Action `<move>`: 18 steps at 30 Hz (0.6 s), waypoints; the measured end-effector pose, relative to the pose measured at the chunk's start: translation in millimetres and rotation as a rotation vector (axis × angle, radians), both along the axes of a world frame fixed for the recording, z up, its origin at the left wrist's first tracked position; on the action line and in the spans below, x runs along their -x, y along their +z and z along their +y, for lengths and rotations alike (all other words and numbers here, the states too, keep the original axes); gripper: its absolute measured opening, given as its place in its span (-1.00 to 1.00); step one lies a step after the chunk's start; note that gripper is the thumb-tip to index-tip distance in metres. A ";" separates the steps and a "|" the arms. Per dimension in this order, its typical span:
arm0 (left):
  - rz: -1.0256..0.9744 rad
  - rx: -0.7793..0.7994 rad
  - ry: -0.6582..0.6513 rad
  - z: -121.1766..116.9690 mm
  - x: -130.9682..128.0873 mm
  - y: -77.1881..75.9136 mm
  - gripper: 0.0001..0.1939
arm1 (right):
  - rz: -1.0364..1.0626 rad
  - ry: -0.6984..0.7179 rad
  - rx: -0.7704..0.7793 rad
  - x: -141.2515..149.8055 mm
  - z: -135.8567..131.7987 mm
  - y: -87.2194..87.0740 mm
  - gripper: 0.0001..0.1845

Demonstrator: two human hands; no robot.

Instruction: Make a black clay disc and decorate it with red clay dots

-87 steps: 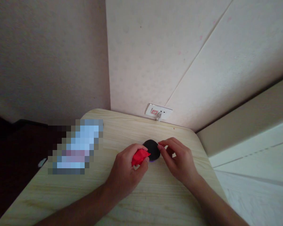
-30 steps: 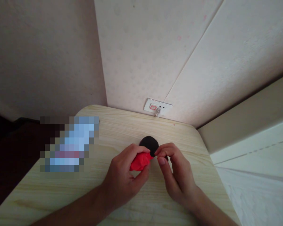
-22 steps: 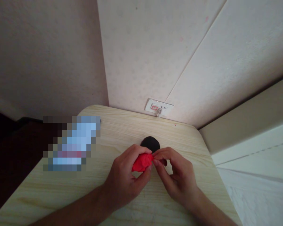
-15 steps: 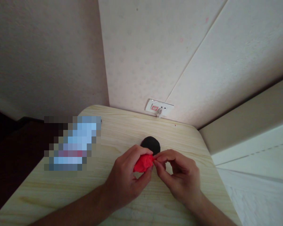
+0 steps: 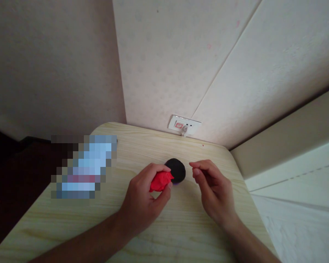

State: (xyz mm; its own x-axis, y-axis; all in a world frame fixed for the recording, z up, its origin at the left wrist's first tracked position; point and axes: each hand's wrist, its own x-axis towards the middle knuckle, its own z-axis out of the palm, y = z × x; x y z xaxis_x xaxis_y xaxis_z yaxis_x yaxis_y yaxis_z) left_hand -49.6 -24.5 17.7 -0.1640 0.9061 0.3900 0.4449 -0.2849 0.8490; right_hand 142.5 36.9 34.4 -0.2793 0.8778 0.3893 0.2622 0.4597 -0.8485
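Note:
A soft red lump of modelling clay [image 5: 161, 181] is held between the thumb and fingers of my left hand [image 5: 144, 199], with a small torn point on its right side. Off to the right, my right hand [image 5: 215, 190] is closed in a pinch, apart from the lump. A tiny speck of red clay shows between its fingertips, mostly hidden by the thumb. Just behind the lump, a round black disc [image 5: 177, 170] lies on the table, with a purple edge visible beneath it. My left fingers partly cover the disc's left side.
The pale wood-grain table [image 5: 142, 146] has rounded far corners and stands against the wall. A blurred-out bluish rectangular object [image 5: 87, 166] lies at its left edge. A wall socket [image 5: 184, 125] with a plug sits just behind the table. White panelling [image 5: 296, 175] stands to the right.
My right hand has pulled away to the right from the red clay, bringing a little bit off with it. My left hand has shifted slightly left and up with the lump, uncovering more of the disc.

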 end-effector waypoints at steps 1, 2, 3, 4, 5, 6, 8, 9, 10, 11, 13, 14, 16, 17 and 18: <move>0.000 -0.001 -0.005 0.4 0.0 -0.2 -0.74 | -0.016 0.001 0.003 -1.0 2.8 -1.1 -0.86; 0.000 -0.002 -0.009 0.6 0.0 -0.3 -0.74 | -0.022 0.002 0.016 -1.5 5.1 -2.2 -0.88; -0.001 -0.001 -0.011 0.8 -0.1 -0.5 -0.73 | -0.019 0.001 0.036 -1.6 6.9 -3.4 -0.89; -0.001 0.002 -0.015 0.9 -0.1 -0.7 -0.73 | -0.008 -0.006 0.060 -1.4 8.1 -4.6 -0.90; -0.003 0.004 -0.014 1.0 -0.2 -1.0 -0.73 | 0.004 -0.011 0.083 -1.1 8.9 -5.8 -0.91; -0.004 0.004 -0.015 1.0 -0.3 -1.3 -0.73 | 0.018 -0.018 0.103 -0.9 9.3 -6.9 -0.91; -0.003 0.006 -0.013 1.2 -0.4 -1.8 -0.73 | 0.040 -0.028 0.124 -1.3 9.7 -9.0 -0.90; 0.000 0.007 -0.015 1.2 -0.4 -1.9 -0.73 | 0.040 -0.032 0.126 -1.8 10.0 -9.9 -0.88; 0.006 0.008 -0.020 1.3 -0.3 -1.8 -0.73 | 0.029 -0.034 0.121 -2.5 10.3 -10.7 -0.87; 0.015 0.010 -0.027 1.3 -0.2 -1.7 -0.73 | 0.008 -0.035 0.106 -3.1 10.9 -11.3 -0.87; 0.039 0.012 -0.049 1.0 0.0 -1.4 -0.72 | -0.055 -0.026 0.030 -3.0 12.7 -12.1 -0.89; 0.051 0.010 -0.062 0.7 0.1 -1.4 -0.72 | -0.088 -0.021 -0.029 -2.1 14.0 -12.3 -0.92; 0.070 0.001 -0.084 -0.1 0.0 -2.3 -0.71 | -0.140 -0.016 -0.157 1.5 17.0 -13.1 -0.99; 0.080 -0.006 -0.096 -0.6 -0.1 -3.2 -0.71 | -0.159 -0.020 -0.214 4.0 18.5 -13.8 -0.97; 0.091 -0.013 -0.108 -0.9 -0.2 -4.3 -0.70 | -0.185 -0.020 -0.251 6.6 20.0 -14.8 -0.93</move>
State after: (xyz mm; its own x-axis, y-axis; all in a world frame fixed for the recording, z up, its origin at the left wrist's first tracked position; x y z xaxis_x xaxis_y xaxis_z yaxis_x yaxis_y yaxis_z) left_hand -49.4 -25.5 13.4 -0.0291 0.9115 0.4104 0.4860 -0.3458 0.8026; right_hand 135.9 56.9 19.7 -0.3489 0.7665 0.5391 0.4129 0.6422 -0.6458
